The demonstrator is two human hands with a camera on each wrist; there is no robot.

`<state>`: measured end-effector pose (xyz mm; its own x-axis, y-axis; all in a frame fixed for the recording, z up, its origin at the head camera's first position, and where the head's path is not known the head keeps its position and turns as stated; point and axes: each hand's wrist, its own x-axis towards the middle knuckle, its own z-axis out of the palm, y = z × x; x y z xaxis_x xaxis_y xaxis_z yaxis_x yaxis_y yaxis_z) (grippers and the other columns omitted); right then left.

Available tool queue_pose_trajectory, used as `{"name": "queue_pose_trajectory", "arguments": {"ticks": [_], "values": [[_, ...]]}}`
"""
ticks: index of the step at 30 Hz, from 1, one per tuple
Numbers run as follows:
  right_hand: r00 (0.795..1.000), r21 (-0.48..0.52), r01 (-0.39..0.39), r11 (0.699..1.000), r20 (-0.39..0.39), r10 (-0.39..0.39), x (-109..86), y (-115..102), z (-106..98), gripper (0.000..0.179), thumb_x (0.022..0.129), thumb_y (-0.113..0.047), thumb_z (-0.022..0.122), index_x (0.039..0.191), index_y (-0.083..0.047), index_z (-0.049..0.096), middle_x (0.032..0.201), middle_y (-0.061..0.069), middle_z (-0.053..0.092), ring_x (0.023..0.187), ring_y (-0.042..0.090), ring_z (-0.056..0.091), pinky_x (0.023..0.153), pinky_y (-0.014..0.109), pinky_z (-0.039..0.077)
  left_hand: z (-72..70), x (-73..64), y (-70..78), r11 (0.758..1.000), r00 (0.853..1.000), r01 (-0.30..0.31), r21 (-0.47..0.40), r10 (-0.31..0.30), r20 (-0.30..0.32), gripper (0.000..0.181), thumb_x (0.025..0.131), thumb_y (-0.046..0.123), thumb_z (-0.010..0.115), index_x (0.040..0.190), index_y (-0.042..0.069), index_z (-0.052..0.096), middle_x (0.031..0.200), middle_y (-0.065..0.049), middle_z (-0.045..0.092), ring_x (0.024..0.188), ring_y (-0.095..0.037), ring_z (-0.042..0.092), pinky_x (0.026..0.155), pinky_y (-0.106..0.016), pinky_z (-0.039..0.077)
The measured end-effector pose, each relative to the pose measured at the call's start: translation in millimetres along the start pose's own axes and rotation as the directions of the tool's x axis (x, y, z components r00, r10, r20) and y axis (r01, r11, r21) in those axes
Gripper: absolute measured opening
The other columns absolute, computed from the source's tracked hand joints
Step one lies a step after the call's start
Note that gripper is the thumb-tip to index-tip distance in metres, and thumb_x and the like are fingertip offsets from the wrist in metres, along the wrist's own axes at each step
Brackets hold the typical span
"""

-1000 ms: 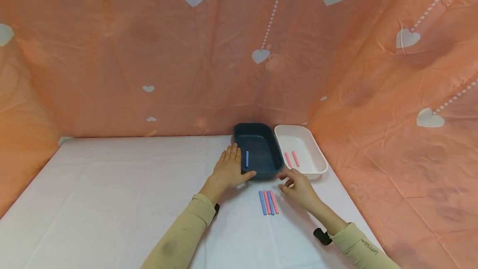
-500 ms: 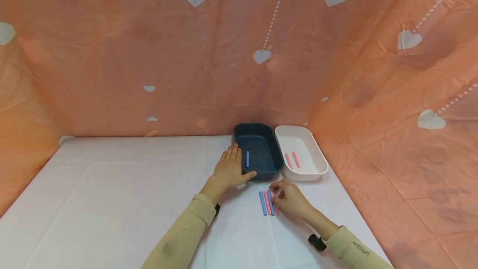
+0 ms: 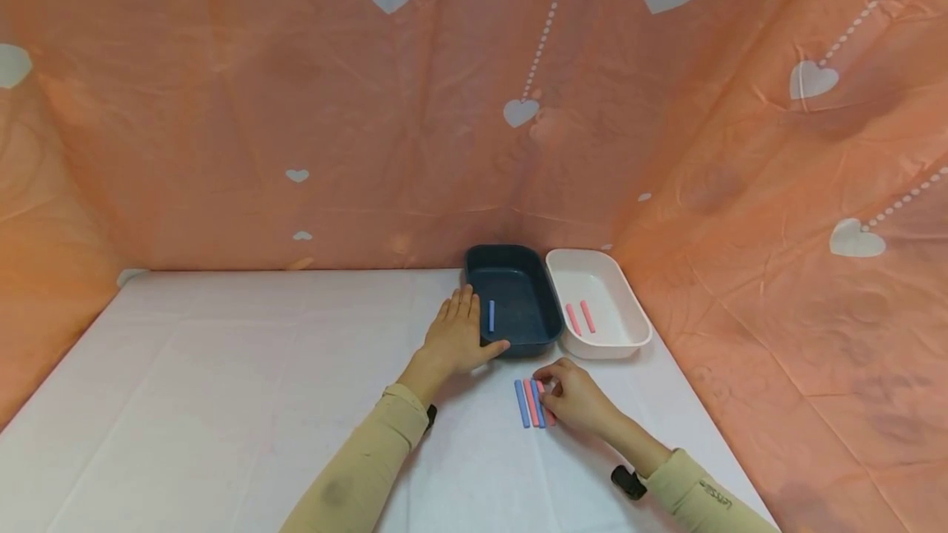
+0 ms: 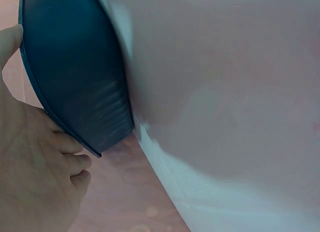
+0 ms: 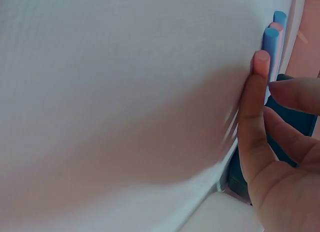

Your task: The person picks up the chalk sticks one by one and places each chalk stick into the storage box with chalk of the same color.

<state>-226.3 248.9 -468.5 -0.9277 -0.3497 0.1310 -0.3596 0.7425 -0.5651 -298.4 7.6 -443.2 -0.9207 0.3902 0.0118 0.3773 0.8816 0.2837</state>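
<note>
My left hand [image 3: 453,341] rests against the left side of a dark blue tray [image 3: 522,290], its fingers straight along the wall and the thumb at the near rim. One blue chalk stick [image 3: 492,316] lies inside that tray. In front of it, pink and blue chalk sticks lie side by side on the table. My right hand [image 3: 579,400] pinches the rightmost pink chalk stick [image 5: 261,62] between thumb and finger, covering much of it. A blue chalk stick [image 5: 270,40] stands close beside it in the right wrist view.
A white tray [image 3: 611,303] with two pink chalk sticks [image 3: 587,317] stands right of the dark tray. White cloth [image 3: 259,401] covers the table, and orange curtains [image 3: 415,146] with hearts rise behind and at the sides.
My right hand has moved left and toward me, from near the white tray to the row of chalk sticks, and pinches the pink one. The left hand stays on the dark tray.
</note>
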Motion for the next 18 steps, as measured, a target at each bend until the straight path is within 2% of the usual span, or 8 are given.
{"name": "queue_pose_trajectory", "arguments": {"ticks": [10,18], "values": [[1.000,-0.028,-0.006,1.000,0.014,0.006,2.9,3.3,0.5,0.028,0.080,0.004,0.075,0.108,0.001,0.075,0.095,0.006,0.062,0.068,0.001,0.052,0.063,0.022,0.048,-0.7,-0.9,1.2,1.000,1.000,0.008,0.000,-0.008,0.003,0.108,0.096,0.074,0.051,0.162,-0.006,0.020,0.172,-0.022,0.010,0.160,-0.036,0.011,0.129,-0.046,0.012],[0.997,0.021,-0.082,0.996,0.004,0.082,3.0,2.7,0.5,0.031,0.076,0.006,0.073,0.106,0.001,0.073,0.095,0.006,0.061,0.068,0.005,0.054,0.062,0.022,0.047,-0.4,-0.9,0.7,1.000,1.000,0.004,-0.001,-0.004,0.007,0.108,0.096,0.073,0.050,0.162,-0.006,0.019,0.172,-0.022,0.008,0.160,-0.035,0.010,0.129,-0.046,0.012]]}}
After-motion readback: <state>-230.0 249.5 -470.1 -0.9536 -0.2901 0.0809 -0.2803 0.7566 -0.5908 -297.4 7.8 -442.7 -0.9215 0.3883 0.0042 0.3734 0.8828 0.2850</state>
